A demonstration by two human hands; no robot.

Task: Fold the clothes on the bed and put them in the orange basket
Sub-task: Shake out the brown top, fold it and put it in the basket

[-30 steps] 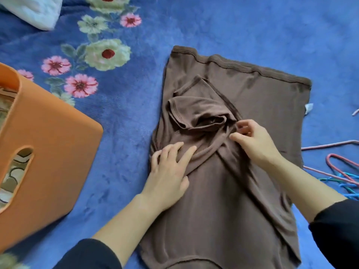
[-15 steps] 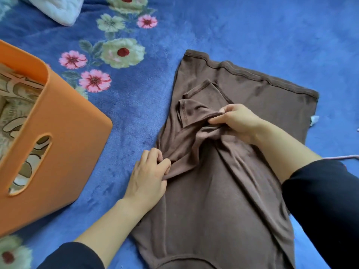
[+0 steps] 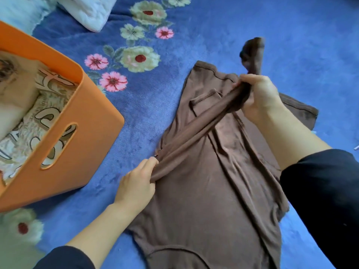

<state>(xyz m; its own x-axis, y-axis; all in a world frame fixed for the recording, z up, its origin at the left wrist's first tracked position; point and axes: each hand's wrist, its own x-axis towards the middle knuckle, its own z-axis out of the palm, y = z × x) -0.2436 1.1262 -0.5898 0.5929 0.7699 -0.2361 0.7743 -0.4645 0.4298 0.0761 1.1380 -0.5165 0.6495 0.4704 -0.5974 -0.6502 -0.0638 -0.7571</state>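
A brown shirt [image 3: 198, 195] lies spread on the blue flowered bedcover, its neckline toward me. My right hand [image 3: 258, 98] grips one bunched sleeve and holds it lifted above the shirt's far part, the cuff sticking up past my fist. The sleeve runs taut and slanted down to the shirt's left edge, where my left hand [image 3: 138, 183] pinches the fabric at the shoulder. The orange basket [image 3: 93, 121] stands at the left, with folded patterned clothes inside.
A white quilted pillow [image 3: 87, 10] lies at the far left of the bed. The blue bedcover [image 3: 233, 20] with a flower print stretches beyond and to the right of the shirt. A small white tag [image 3: 356, 147] shows at the right edge.
My right hand has pulled the crumpled sleeve up and away from me, stretching it out straight. My left hand shifted to the shirt's left edge and pinched it. The view has swung left.
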